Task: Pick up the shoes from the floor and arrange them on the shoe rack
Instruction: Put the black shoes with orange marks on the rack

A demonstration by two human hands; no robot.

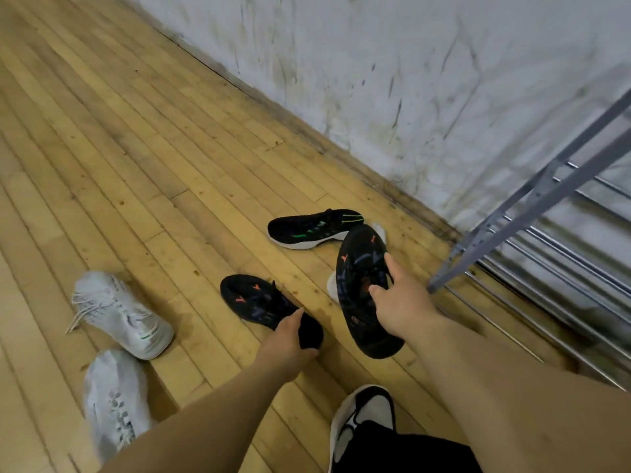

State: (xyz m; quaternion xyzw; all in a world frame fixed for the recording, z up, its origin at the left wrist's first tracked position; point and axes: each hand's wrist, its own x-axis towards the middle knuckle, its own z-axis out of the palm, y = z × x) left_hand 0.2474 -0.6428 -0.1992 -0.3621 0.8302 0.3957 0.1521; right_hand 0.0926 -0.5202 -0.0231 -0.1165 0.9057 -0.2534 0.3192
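My right hand [401, 302] grips a black sneaker with orange marks [358, 285] by its opening and holds it tilted above the floor. My left hand [290, 339] is closed on the heel of the matching black sneaker [259, 302], which lies on the wooden floor. Behind them rests a black sneaker with green stripes and a white sole [307, 228]. Something white shows behind the lifted shoe; I cannot tell what it is. Two white sneakers [119, 312] [114, 401] lie at the lower left. The grey metal shoe rack [532, 213] stands at the right against the wall.
A stained white wall [375, 80] runs along the back, meeting the wooden floor [136, 148]. A black-and-white shoe on my own foot [362, 418] is at the bottom centre, with dark clothing beside it. The rack's chrome bars [546, 254] reach down to the floor.
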